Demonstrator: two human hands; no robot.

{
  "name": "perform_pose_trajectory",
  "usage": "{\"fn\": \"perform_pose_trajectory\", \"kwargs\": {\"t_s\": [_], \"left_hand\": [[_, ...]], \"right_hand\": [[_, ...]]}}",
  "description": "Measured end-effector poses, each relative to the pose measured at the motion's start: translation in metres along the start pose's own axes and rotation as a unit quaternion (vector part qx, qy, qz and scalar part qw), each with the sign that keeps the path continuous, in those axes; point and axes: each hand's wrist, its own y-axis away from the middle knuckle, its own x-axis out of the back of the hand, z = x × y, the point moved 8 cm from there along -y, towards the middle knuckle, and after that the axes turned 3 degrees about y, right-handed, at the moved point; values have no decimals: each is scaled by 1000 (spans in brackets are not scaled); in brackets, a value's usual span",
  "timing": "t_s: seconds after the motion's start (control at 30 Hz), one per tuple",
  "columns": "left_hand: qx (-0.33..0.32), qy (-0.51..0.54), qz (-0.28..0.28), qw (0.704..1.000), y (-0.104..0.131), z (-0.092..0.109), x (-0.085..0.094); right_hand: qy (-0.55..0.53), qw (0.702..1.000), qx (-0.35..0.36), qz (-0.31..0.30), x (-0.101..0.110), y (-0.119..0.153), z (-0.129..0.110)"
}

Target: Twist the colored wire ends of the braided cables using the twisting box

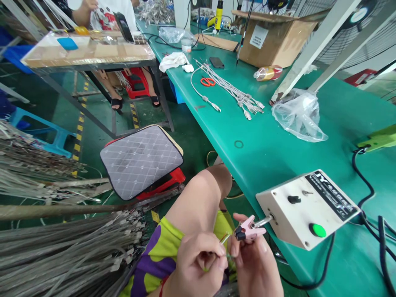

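Observation:
My left hand (pixel 202 258) is closed in a pinch on thin wires (pixel 225 238), whose green and yellowish ends show at the fingertips. Beside it, my right hand (pixel 258 264) curls around a pink clip (pixel 250 231) with black tips, its fingers close to the wires. A metal shaft (pixel 262 221) joins that clip to a beige control box (pixel 305 210) with a black knob and a green button. Just how the right fingers press on the clip is partly hidden. Both hands are above my lap, at the edge of the green table (pixel 225 161).
White USB cables (pixel 229 88) and orange scissors (pixel 208 81) lie farther along the table, near a plastic bag (pixel 298 115) and a cardboard box (pixel 272 39). Black cords (pixel 329 260) run beside the control box. Cable bundles (pixel 77 247) and a cushioned stool (pixel 142 161) are at left. Another person (pixel 108 16) sits beyond.

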Motion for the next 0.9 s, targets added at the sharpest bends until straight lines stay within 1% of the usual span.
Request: {"fn": "perform_pose_trajectory", "kwargs": {"t_s": [0.07,0.13,0.23,0.33,0.43,0.57,0.67,0.77,0.83,0.9], "left_hand": [[-10,-3,-9,1000,-1,2,-1],[-11,-23,-10,1000,-2,1,-2],[6,-59,4,998,-2,-4,0],[22,-80,-3,997,-2,-9,-2],[28,-90,-7,996,-3,-10,-4],[27,-99,-14,995,-7,-9,-6],[28,-109,-15,994,-10,-9,-8],[32,-110,-18,993,-11,-8,-10],[29,-105,-21,994,-10,-7,-12],[14,-97,-19,995,-10,-5,-12]], "right_hand": [[-49,998,-21,20,-2,-2,1],[-98,994,-41,21,-7,-3,5],[-157,986,-40,23,-7,-6,13],[-175,983,-30,42,1,-7,22],[-164,985,-21,57,10,-6,25],[-159,986,-22,50,13,-7,25],[-144,988,-19,46,10,-10,20],[-119,992,-8,36,2,-13,13],[-73,997,10,25,-1,-11,6],[34,998,42,-15,-3,-7,-8]]}}
